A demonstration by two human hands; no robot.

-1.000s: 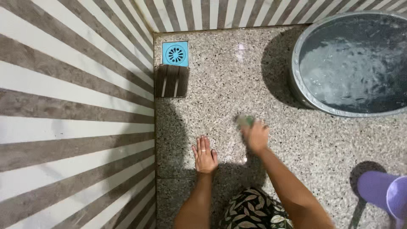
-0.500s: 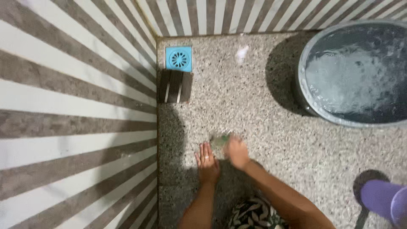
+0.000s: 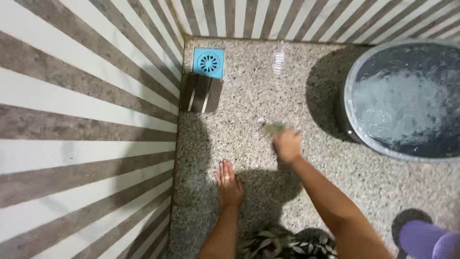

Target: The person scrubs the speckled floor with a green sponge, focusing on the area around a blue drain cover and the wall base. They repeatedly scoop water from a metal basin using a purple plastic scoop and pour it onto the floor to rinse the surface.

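Scrubber [image 3: 273, 128] is a small greenish pad pinned on the speckled floor [image 3: 249, 96] under your right hand [image 3: 287, 145], fingers curled over its near edge, about mid-floor between the blue drain cover [image 3: 209, 62] far left and the grey water tub [image 3: 400, 100] on the right. Likely light, soft and slick when wet, so hold it across the top with fingers spread and press flat, not by a corner. Left hand [image 3: 229, 184] lies open, palm down on the floor just near-left of it, holding nothing; purple container [image 3: 424, 240] sits near right.
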